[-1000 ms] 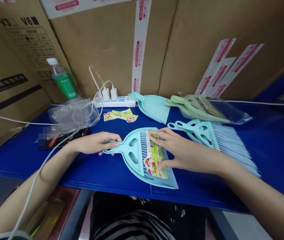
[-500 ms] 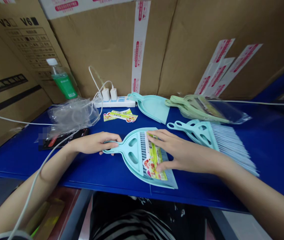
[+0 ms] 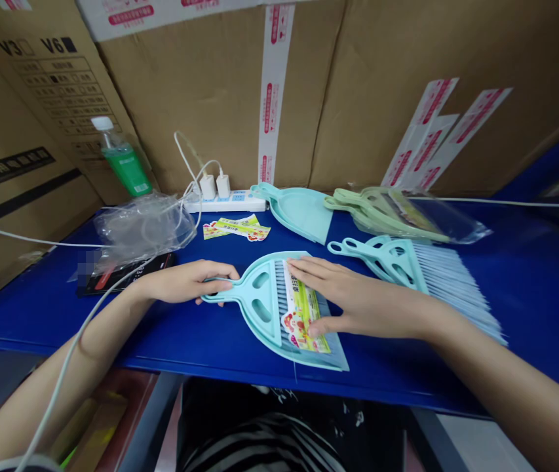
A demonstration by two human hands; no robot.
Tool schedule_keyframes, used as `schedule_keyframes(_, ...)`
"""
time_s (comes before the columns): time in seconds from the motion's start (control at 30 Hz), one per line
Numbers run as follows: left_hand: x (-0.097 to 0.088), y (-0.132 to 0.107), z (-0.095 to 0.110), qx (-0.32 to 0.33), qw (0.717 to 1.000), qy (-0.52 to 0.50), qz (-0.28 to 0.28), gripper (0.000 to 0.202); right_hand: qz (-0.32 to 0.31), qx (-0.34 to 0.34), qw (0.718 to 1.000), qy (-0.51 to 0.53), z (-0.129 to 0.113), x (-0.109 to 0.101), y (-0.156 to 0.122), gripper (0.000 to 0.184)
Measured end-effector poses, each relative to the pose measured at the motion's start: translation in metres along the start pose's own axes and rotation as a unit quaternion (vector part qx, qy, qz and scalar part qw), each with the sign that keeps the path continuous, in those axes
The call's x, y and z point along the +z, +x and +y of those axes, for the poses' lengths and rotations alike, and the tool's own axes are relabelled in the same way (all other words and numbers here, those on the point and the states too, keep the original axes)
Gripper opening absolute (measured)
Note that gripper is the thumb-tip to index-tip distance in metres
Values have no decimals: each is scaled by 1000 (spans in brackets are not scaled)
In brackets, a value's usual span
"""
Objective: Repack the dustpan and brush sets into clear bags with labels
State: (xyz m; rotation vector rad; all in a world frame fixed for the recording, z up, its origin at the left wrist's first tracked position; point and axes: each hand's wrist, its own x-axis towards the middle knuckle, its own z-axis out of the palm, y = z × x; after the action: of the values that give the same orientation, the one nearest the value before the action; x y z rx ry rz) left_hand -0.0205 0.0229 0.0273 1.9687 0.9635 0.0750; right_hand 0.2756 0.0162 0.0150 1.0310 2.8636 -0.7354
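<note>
My left hand (image 3: 193,282) is closed round the handles of a light-blue dustpan (image 3: 303,360) with a matching hand brush (image 3: 270,296) nested in it. A printed yellow-green label card (image 3: 301,311) lies across the bristles. On the card and bristles rests my right hand (image 3: 358,298), fingers stretched out and thumb at the card's lower part. To the right, partly behind my right forearm, lie more light-blue hand brushes (image 3: 451,282). Behind them is an empty light-blue dustpan (image 3: 301,206).
A green dustpan set in a clear bag (image 3: 392,216) lies at the back right. Loose label cards (image 3: 237,227), a white power strip (image 3: 240,200) with chargers, crumpled plastic bags (image 3: 144,226), a phone (image 3: 102,278) and a green bottle (image 3: 129,167) stand left. Cardboard boxes (image 3: 200,78) wall the back.
My right fingers have shifted very slightly left over the upper end of the label card. Otherwise, hands and things stay where they were.
</note>
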Motion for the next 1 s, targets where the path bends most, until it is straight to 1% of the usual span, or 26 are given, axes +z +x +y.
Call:
schedule_keyframes(0.27, -1, 1, -1, 2, 1000, 16, -5, 40, 18, 4, 1000, -16, 1, -5, 0, 92)
schedule_keyframes(0.53, -1, 0, -2, 4, 1000, 21, -1, 42, 57, -29, 998, -9, 1, -9, 0, 82)
schedule_keyframes(0.67, -1, 0, -1, 4, 1000, 22, -1, 40, 65, -35, 997, -18, 3, -8, 3, 80)
schedule_keyframes(0.83, -1, 1, -2, 2, 1000, 24, -3, 38, 58, -34, 998, -21, 3, -7, 4, 83)
schedule_keyframes(1.0, -1, 1, -2, -2, 1000, 25, -7, 35, 81, -45, 996, -16, 5, -9, 1, 75)
